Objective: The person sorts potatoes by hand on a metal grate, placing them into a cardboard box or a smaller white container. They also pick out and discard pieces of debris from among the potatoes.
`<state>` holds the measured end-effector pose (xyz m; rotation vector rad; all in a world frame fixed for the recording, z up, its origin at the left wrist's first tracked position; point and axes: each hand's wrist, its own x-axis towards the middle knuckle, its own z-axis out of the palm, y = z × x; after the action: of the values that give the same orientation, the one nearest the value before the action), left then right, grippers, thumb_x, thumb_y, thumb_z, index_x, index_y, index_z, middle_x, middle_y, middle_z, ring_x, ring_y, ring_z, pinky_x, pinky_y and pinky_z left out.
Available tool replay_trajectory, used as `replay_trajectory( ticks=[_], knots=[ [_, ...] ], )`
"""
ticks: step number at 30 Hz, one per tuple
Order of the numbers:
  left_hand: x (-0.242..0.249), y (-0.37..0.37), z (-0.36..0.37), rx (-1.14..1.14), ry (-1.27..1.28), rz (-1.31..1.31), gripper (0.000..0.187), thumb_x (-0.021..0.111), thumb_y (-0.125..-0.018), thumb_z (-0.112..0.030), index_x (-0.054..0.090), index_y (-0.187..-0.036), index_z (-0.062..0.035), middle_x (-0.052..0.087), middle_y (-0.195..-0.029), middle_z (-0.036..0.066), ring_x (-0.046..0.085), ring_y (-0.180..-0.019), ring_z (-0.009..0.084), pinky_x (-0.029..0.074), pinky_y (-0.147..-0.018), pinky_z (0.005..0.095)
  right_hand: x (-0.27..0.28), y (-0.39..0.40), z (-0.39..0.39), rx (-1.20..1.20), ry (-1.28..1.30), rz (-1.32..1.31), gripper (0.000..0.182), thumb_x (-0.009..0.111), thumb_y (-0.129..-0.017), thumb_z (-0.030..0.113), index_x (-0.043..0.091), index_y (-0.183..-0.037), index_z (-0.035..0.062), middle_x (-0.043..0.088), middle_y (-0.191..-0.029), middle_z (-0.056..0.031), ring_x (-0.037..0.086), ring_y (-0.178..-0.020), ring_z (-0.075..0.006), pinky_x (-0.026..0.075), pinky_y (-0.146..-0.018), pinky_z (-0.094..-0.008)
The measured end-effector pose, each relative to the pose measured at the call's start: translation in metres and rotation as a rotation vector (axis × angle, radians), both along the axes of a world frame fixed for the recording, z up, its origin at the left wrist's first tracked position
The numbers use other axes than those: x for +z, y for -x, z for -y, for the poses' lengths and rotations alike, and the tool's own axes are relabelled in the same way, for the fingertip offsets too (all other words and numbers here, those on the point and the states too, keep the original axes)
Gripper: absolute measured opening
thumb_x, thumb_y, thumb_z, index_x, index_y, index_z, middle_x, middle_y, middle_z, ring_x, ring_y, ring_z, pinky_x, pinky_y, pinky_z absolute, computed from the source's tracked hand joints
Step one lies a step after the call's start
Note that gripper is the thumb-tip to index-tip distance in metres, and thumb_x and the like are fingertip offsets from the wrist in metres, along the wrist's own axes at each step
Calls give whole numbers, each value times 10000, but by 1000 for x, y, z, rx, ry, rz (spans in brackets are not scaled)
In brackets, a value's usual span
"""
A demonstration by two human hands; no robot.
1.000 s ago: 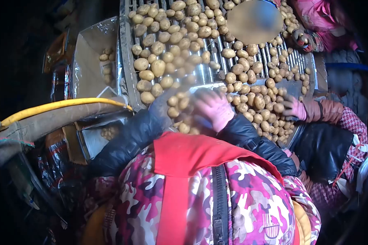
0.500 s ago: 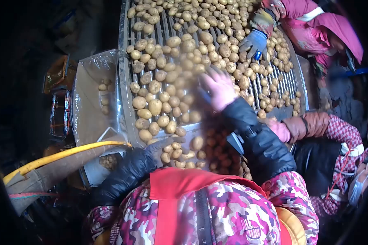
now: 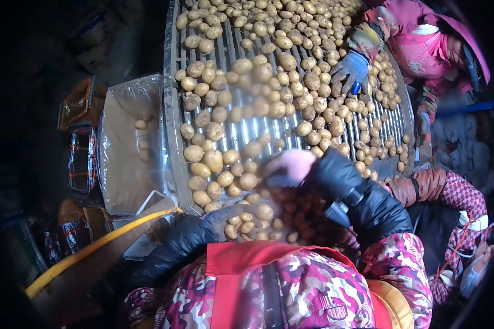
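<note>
Potatoes (image 3: 214, 160) cover much of a metal roller conveyor (image 3: 240, 129) in front of me. My right hand (image 3: 292, 166), in a pink glove, is over its near end, beside the potatoes there; motion smears its fingers. Close to my body, my left hand (image 3: 220, 215) in a grey glove lies with its fingers stretched out along the near edge. It borders a group of small potatoes (image 3: 248, 222) below the rollers. More potatoes (image 3: 299, 208) lie in shadow under my right forearm.
Left of the conveyor stands a plastic-lined box (image 3: 127, 181) with some potatoes. A yellow hose (image 3: 101, 241) crosses at lower left. A co-worker's blue-gloved hand (image 3: 350, 70) is on the potatoes at upper right. Another person's checkered sleeve (image 3: 464, 194) is at right.
My right hand has come down toward me across the rollers, and potatoes near it have shifted nearer, baring some rollers. The whole view has moved slightly.
</note>
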<state>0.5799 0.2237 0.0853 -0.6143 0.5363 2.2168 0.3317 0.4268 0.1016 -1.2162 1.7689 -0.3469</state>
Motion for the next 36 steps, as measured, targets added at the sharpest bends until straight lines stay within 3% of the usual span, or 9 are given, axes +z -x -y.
replay_trajectory(
  ticks=[4, 8, 11, 15, 18, 22, 27, 28, 36],
  knots=[
    [11, 12, -3, -6, -128, 136, 415, 588, -1063, -341, 595, -1312, -9, 672, -1134, 89, 636, -962, 148, 583, -828, 298, 10, 65, 59, -541, 190, -338, 333, 674, -952, 327, 725, -1194, 104, 728, -1164, -155, 687, -1125, -344, 533, -992, -436],
    [-25, -1, -2, 12, -149, 175, 450, 702, -996, -351, 613, -1305, -37, 665, -1140, 121, 645, -962, 178, 587, -807, 319, -61, 106, 127, -310, 3, -853, 299, 514, -1015, 198, 697, -1226, 90, 684, -1246, -139, 666, -1169, -319, 543, -991, -457],
    [-14, 7, 1, -59, -107, 208, 368, 725, -987, -276, 605, -1281, -90, 670, -1173, 148, 646, -957, 186, 533, -655, 211, -138, 125, 132, -617, 216, -464, 322, 475, -1028, 197, 684, -1249, 92, 700, -1239, -150, 675, -1190, -322, 541, -1002, -445],
    [-35, -2, -4, 64, -518, 287, 365, 738, -976, -315, 615, -1258, -118, 565, -1010, -3, 588, -911, 122, 570, -823, 267, -48, 73, 106, -700, 6, -362, 314, 483, -1039, 218, 672, -1252, 85, 718, -1202, -181, 695, -1146, -344, 542, -994, -445],
    [-27, 4, -8, 102, -240, 377, 173, 563, -1069, -263, 573, -955, -134, 519, -880, -43, 536, -765, 42, 457, -590, 121, -30, 51, 76, -813, 83, -222, 308, 564, -1025, 252, 663, -1250, 66, 733, -1141, -200, 711, -1082, -351, 549, -973, -441],
    [-8, 15, -7, -23, -62, 119, 440, 609, -1044, -447, 583, -1306, -95, 587, -1083, 2, 614, -1036, 154, 590, -916, 408, 16, -5, 46, -1109, 208, 102, 303, 689, -956, 290, 731, -1137, 51, 774, -976, -149, 758, -898, -269, 595, -796, -384],
    [-55, -5, -9, 213, -379, 218, 518, 543, -1077, -446, 511, -1452, -90, 578, -1318, 76, 619, -1130, 202, 541, -1079, 509, 53, -43, 32, -280, 463, -50, 308, 719, -939, 336, 743, -1133, 98, 729, -949, -149, 735, -894, -309, 590, -821, -418],
    [-41, -4, -5, 130, -153, -10, 502, 572, -1066, -416, 519, -1443, -89, 586, -1296, 74, 621, -1121, 204, 542, -1078, 489, 71, -17, 45, -189, 83, -94, 442, 665, -990, 388, 666, -1334, 111, 703, -1204, -187, 690, -1142, -330, 540, -992, -423],
    [-21, 5, 4, 31, -35, 1, 464, 618, -1044, -369, 549, -1409, -91, 603, -1266, 81, 613, -1159, 228, 536, -1076, 470, -41, 182, 112, -485, -33, -774, 399, 541, -986, 224, 623, -1349, 81, 671, -1321, -223, 651, -1241, -397, 529, -1026, -479]
  ],
)
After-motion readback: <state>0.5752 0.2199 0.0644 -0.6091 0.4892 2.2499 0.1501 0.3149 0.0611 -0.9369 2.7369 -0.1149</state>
